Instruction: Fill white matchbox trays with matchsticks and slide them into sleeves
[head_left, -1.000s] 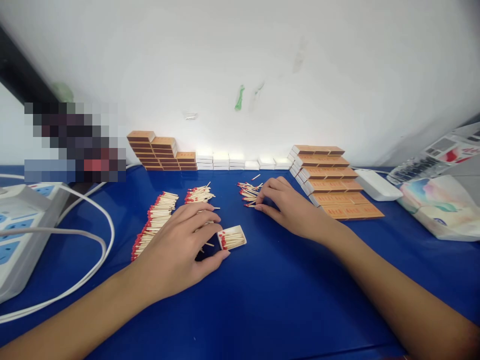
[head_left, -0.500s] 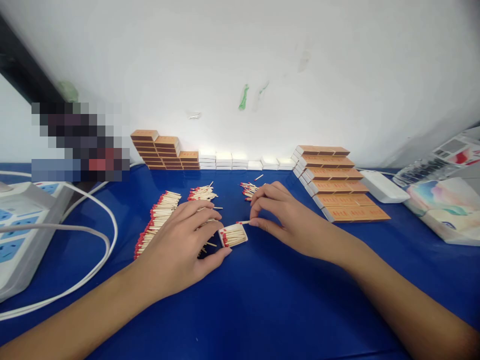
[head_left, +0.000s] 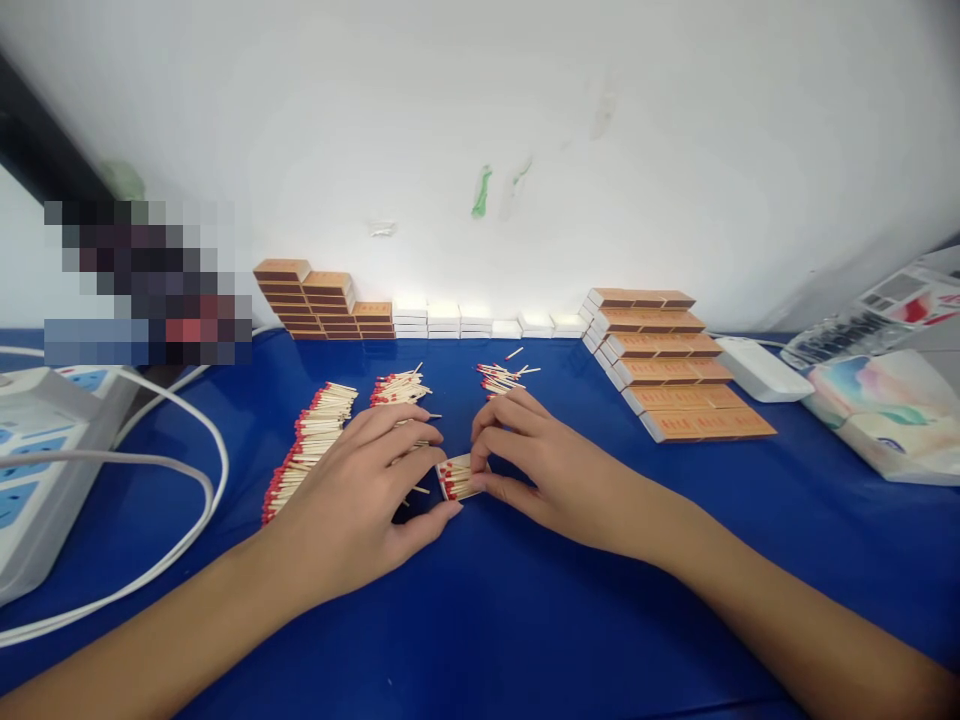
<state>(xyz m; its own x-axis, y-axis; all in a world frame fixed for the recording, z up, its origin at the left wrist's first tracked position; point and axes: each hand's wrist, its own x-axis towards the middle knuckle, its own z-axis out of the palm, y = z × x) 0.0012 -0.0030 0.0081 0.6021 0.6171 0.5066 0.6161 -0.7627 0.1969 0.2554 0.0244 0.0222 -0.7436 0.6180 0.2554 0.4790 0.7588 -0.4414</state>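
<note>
A small white matchbox tray point(head_left: 456, 478) holding red-tipped matches lies on the blue table point(head_left: 525, 600). My left hand point(head_left: 360, 490) rests beside it, thumb and fingertips against its left end. My right hand point(head_left: 540, 460) covers its right end, fingers curled and pinched over the tray. Whether they still hold a match is hidden. Loose matches lie in a long row point(head_left: 311, 440), a middle heap point(head_left: 401, 388) and a small far heap point(head_left: 499, 378).
Stacks of orange matchbox sleeves stand at the back left point(head_left: 319, 300) and right point(head_left: 667, 360), with white inner trays point(head_left: 480, 322) between them against the wall. A power strip point(head_left: 45, 470) with white cables lies left. A white adapter point(head_left: 761, 368) and a tissue pack point(head_left: 877, 410) lie right.
My right hand came back from the far heap carrying a match and now sits on the tray's right end. My left hand has stayed put.
</note>
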